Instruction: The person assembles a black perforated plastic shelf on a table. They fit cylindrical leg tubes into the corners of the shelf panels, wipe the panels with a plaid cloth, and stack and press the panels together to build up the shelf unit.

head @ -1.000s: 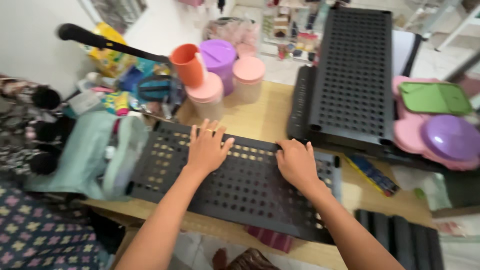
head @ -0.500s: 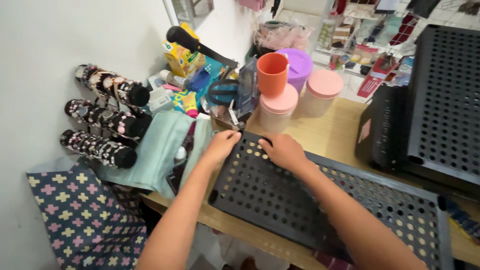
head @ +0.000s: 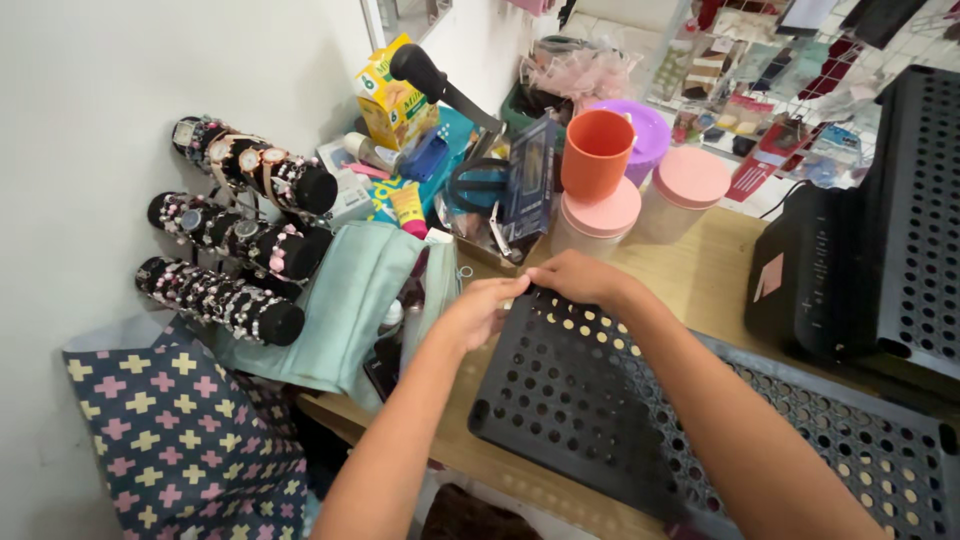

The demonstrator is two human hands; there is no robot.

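Observation:
A long black perforated plastic panel (head: 640, 410) lies flat on the wooden table (head: 710, 270). Both hands meet at its far left corner. My left hand (head: 475, 312) pinches the panel's left edge, fingers curled on the rim. My right hand (head: 580, 278) rests on the same corner from above, fingers bent over the edge. The fingertips of the two hands almost touch. What lies under them is hidden.
A pale green bag (head: 345, 300) lies left of the panel. Behind it stand watch display rolls (head: 240, 240), an orange cup (head: 596, 152) on pink-lidded jars (head: 600, 215), a purple lid (head: 645, 125) and a yellow box (head: 395, 95). More black panels (head: 880, 240) are stacked at right.
The view has swung left and closer. Both hands have slid from the middle of the panel to its left corner and now grip the edge there.

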